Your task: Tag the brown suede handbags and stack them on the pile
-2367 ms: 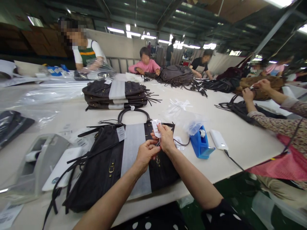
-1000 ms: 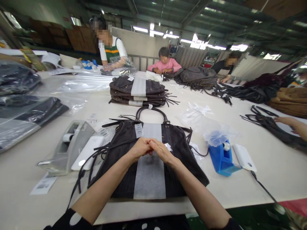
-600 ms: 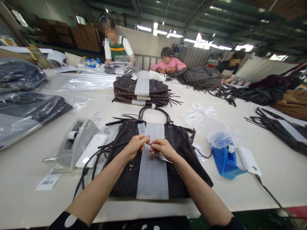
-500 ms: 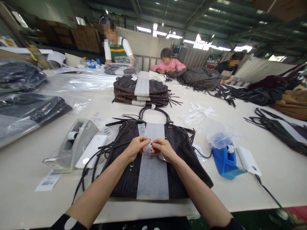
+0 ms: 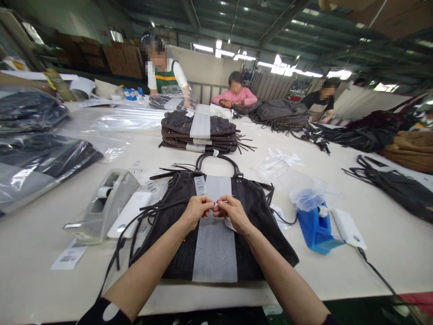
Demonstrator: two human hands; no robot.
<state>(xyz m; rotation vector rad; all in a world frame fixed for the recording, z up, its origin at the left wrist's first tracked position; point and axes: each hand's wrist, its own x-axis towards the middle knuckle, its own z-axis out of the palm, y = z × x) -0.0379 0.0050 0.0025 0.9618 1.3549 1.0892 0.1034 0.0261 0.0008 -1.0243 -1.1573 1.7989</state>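
My left grip [image 5: 196, 211] and right grip [image 5: 236, 214] both pinched, apparently on a small pale piece [image 5: 216, 205], too tiny to identify from here, hence the fingertip hold. Dark bag [image 5: 182, 259] flat on table [image 5: 389, 221] beneath, probably for steady backing; pale band [image 5: 215, 250] across its middle, maybe keeping it flat.

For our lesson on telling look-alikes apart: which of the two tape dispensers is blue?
The blue tape dispenser right of the dark handbag, beside a white device with a cable; the other dispenser, left of the bag, is grey.
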